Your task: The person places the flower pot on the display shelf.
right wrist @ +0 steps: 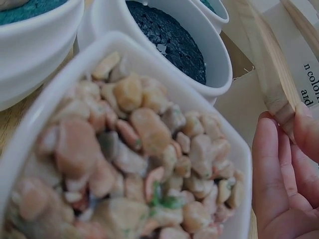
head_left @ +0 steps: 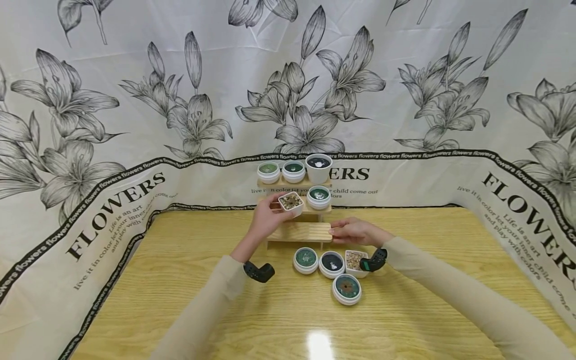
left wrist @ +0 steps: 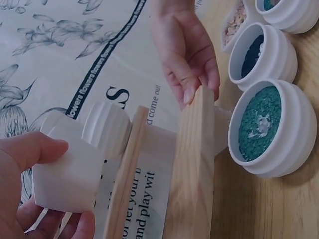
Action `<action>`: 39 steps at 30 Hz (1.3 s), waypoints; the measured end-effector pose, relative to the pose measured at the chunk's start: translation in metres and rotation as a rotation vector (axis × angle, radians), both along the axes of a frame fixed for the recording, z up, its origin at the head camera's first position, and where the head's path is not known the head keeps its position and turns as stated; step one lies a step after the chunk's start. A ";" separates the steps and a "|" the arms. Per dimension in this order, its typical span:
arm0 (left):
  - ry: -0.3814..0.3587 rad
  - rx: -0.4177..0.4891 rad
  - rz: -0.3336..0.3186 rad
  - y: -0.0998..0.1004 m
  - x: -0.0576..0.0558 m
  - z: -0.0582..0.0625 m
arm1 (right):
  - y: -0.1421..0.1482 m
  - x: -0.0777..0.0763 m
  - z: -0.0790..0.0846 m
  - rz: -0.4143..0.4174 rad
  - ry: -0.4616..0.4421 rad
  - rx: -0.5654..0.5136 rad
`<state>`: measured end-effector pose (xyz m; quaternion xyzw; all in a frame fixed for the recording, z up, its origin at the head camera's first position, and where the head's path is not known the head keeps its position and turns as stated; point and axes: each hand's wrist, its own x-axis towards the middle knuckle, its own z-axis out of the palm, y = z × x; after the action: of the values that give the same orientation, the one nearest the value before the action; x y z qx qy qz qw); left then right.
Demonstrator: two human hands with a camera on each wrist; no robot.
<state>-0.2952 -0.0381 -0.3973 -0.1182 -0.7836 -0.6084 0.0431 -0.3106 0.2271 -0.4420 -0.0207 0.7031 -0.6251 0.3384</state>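
My left hand (head_left: 266,218) grips a small square white pot (head_left: 294,209) with pebbles in its top, at the left part of the middle step of a wooden tiered stand. In the left wrist view this pot (left wrist: 70,174) is tilted, with thumb and fingers on its sides. My right hand (head_left: 358,232) pinches the right end of the stand's lowest step (head_left: 300,232) between thumb and fingers. On the middle step sits a round white pot (head_left: 319,198) with green filling. Whether the held pot touches the step, I cannot tell.
Along the top step stand two round pots (head_left: 268,173) (head_left: 294,172) and a taller pot (head_left: 318,172). Before the stand are round pots (head_left: 305,261) (head_left: 332,265) (head_left: 347,289) and a square pebble pot (right wrist: 149,149), close below my right wrist. A flower-printed cloth (head_left: 198,125) hangs behind.
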 end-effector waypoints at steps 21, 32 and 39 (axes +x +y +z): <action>-0.006 0.008 0.071 0.010 -0.016 -0.012 | -0.001 0.002 -0.001 -0.021 0.003 -0.014; -0.029 0.047 0.062 0.012 -0.017 -0.011 | 0.001 0.002 -0.003 -0.016 -0.009 -0.026; -0.042 0.095 0.077 0.012 -0.015 -0.010 | 0.002 0.002 -0.003 -0.022 -0.007 -0.028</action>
<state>-0.3100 -0.0259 -0.4077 -0.0730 -0.7585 -0.6452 0.0559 -0.3086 0.2288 -0.4453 -0.0153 0.6933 -0.6384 0.3339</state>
